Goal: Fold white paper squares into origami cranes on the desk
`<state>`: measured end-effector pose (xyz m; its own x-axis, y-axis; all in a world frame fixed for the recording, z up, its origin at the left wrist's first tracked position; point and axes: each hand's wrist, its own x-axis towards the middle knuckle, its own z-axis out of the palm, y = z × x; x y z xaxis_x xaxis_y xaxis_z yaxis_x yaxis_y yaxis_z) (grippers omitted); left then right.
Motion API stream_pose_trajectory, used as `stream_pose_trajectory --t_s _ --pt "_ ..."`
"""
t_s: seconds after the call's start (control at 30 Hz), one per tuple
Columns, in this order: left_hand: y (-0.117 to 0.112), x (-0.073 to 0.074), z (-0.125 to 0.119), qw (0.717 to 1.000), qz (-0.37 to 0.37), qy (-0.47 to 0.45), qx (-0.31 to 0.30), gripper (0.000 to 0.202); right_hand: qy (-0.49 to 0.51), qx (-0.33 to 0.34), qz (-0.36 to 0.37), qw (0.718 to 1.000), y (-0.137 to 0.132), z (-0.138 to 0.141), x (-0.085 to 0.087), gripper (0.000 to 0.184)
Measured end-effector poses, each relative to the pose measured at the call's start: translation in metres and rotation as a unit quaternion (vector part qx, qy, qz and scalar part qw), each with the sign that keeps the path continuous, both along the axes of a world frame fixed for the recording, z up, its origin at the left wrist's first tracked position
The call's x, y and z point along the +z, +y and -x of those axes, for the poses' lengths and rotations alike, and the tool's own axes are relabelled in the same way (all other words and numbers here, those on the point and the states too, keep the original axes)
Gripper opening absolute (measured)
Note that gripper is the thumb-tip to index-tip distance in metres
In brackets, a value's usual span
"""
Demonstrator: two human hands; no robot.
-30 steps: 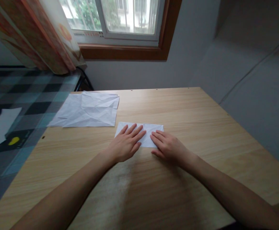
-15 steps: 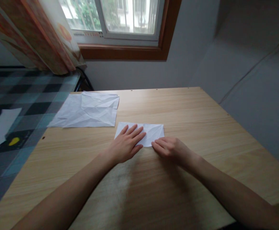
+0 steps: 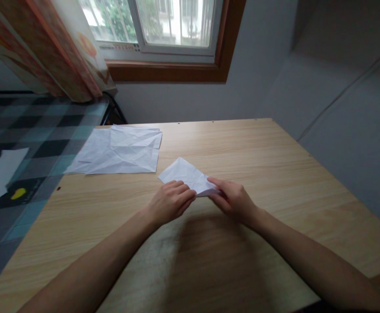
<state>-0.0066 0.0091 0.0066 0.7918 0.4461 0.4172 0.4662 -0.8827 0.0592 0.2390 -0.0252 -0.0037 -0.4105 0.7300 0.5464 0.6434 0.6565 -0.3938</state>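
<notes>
A folded sheet of white paper (image 3: 186,171) lies turned at an angle near the middle of the wooden table, crease lines showing on it. My left hand (image 3: 173,201) has its fingers curled together over the paper's near edge, gripping it. On the right end of the paper, my right hand (image 3: 232,198) pinches the corner between thumb and fingers. The paper's near edge is partly hidden behind my left fingers.
Several creased white sheets (image 3: 128,152) lie at the table's far left. The wooden table (image 3: 294,182) runs up to the wall. Left of it, a checked cloth (image 3: 56,128) carries torn white paper (image 3: 7,167). A curtain (image 3: 62,48) hangs beside the window.
The folded paper has turned, its far left corner now pointing away from me. My left hand went from lying flat with spread fingers to gripping the near edge; my right hand pinches the right end.
</notes>
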Motion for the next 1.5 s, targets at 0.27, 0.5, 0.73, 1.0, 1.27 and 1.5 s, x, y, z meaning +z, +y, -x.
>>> stream_pose_trajectory --t_s 0.27,0.5,0.73,1.0,1.27,1.5 --pt "-0.001 0.000 -0.002 0.993 0.073 -0.003 0.097 0.033 -0.051 -0.097 0.065 0.992 0.007 -0.004 -0.003 0.028" --pt "0.005 -0.003 -0.002 0.991 0.090 0.084 0.050 0.042 -0.191 0.024 -0.083 0.978 0.010 -0.005 -0.002 0.026" --pt "0.002 0.003 -0.002 0.981 0.131 0.131 0.055 0.046 -0.330 0.025 0.003 0.944 -0.001 -0.010 0.025 0.018" --pt "0.001 0.001 -0.002 0.971 0.141 0.186 0.048 0.068 -0.247 -0.058 -0.009 0.967 -0.006 -0.002 0.020 0.026" --pt "0.001 0.000 -0.002 0.970 0.142 0.195 0.037 0.076 -0.253 0.020 0.077 0.964 0.016 0.010 -0.011 0.088" --pt "0.002 -0.003 0.000 0.972 0.133 0.188 0.050 0.073 -0.263 -0.002 0.092 0.960 0.010 -0.003 -0.002 0.072"
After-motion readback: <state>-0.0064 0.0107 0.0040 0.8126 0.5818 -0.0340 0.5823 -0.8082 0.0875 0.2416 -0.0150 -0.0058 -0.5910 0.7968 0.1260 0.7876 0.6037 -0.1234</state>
